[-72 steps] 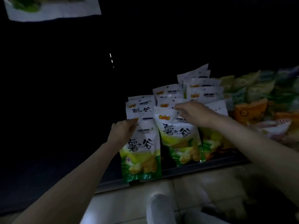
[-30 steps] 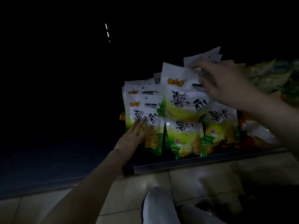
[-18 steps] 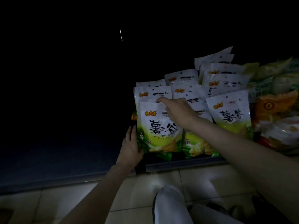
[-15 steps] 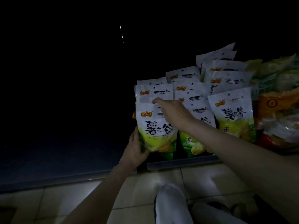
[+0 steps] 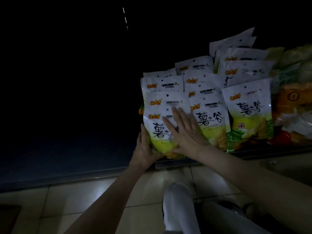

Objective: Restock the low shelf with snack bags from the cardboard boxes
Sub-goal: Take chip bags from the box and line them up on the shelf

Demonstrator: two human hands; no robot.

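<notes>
My right hand [image 5: 184,132] has dropped from the bag [image 5: 162,130] top and now lies flat on its face, fingers spread, pressing. Left hand [image 5: 144,149] cups its lower left edge, nearer; the bag stands upright at the shelf [image 5: 175,163] front, ready to push back.

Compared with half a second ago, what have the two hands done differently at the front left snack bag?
The right hand let go of the top edge of the front left snack bag and now lies flat on its face, fingers straight. The left hand stays at the bag's lower left edge. The other bags keep their rows on the shelf.
</notes>
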